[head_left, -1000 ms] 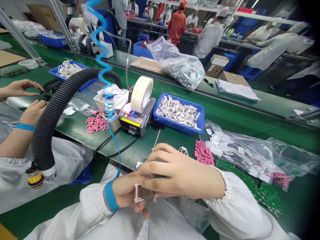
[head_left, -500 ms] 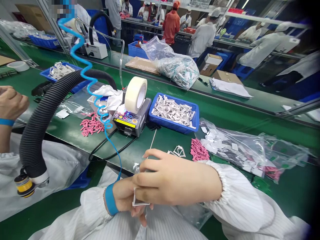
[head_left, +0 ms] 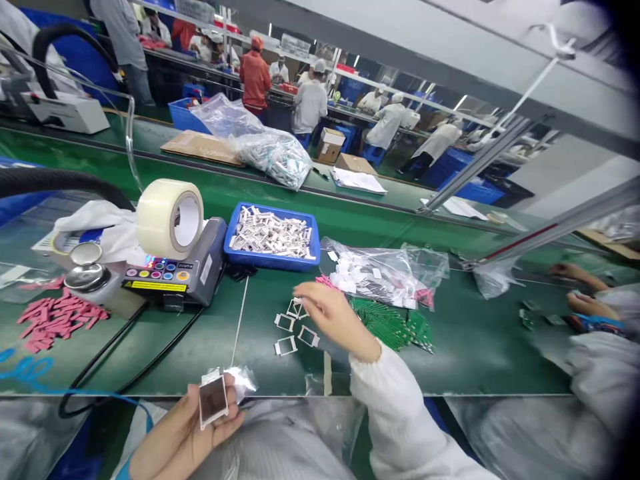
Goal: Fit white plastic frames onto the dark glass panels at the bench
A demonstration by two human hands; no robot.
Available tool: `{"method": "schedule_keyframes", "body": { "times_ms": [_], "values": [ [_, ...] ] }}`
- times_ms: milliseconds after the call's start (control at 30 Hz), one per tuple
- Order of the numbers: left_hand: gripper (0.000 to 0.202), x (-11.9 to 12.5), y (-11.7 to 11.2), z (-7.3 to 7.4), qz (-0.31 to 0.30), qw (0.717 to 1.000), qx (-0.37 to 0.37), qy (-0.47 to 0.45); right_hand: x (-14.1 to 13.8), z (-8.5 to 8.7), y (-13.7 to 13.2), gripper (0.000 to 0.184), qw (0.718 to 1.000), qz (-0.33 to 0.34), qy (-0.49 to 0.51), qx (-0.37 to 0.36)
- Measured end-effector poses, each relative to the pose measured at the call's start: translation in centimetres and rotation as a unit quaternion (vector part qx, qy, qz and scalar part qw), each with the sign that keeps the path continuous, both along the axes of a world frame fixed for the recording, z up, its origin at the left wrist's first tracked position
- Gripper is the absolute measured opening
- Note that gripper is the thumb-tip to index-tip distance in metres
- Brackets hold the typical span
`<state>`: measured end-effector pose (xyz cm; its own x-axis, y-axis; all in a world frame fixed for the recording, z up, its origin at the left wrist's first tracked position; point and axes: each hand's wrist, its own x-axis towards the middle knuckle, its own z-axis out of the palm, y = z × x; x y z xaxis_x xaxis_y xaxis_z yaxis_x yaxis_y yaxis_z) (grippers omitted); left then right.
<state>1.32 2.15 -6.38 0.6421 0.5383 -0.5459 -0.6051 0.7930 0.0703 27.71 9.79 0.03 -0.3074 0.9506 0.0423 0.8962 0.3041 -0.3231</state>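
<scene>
Your left hand (head_left: pixel 186 437) is gripping a white frame (head_left: pixel 213 399) with a dark window, fingers curled around it, below the tape machine (head_left: pixel 175 280). Your open right hand (head_left: pixel 334 319) is reaching near small white frames (head_left: pixel 285 316) on the green belt (head_left: pixel 260 353).

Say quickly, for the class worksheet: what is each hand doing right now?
Left hand: closed, holding a white rectangular frame with a dark centre.
Right hand: open, empty, just above small white frames.
</scene>
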Motion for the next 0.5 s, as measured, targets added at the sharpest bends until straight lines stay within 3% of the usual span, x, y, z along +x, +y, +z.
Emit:
{"method": "schedule_keyframes", "body": {
  "times_ms": [133,233,367,500],
  "values": [
    [0.033,0.9,0.2,0.3,-0.019,1.0,0.0,-0.01,4.4,-2.6,6.5,0.021,0.981,-0.179,-0.068,-0.013],
    [0.029,1.2,0.4,0.4,-0.038,0.999,0.004,-0.019,6.3,-3.8,10.6,0.031,0.953,-0.275,-0.117,-0.046],
    [0.03,0.7,0.4,0.3,-0.011,0.999,0.029,-0.025,7.5,-5.0,12.8,0.032,0.919,-0.352,-0.162,-0.072],
    [0.032,0.1,0.2,0.3,0.016,0.997,0.07,-0.029,7.8,-5.7,13.2,0.032,0.913,-0.362,-0.173,-0.076]
  ]
}}
